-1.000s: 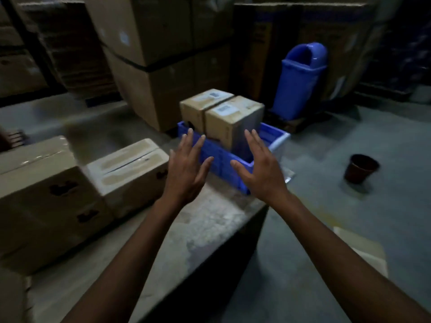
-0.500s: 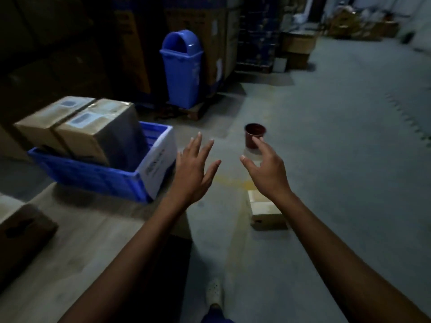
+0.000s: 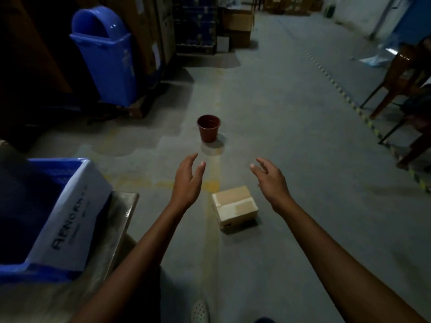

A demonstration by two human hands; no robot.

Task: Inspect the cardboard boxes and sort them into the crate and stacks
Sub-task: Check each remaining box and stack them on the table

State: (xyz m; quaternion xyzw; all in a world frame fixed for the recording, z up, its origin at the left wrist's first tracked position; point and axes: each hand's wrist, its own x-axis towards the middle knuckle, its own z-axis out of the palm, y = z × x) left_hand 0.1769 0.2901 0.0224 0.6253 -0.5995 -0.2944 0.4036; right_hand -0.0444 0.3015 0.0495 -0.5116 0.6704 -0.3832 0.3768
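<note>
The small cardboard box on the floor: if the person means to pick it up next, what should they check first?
1. Hands free: ok. The left hand and the right hand hold nothing, and their fingers are relaxed.
2. Box reachable from above: ok. Nothing lies on the small cardboard box, which sits alone on the floor.
3. Box sealed: ok on top, where tape runs across the flaps. The underside: cannot tell.
4. Obstacles near it: ok. The red pot stands farther off, apart from the box.
5. Room in the blue crate: cannot tell. Only one corner shows and its inside is dark.
</note>
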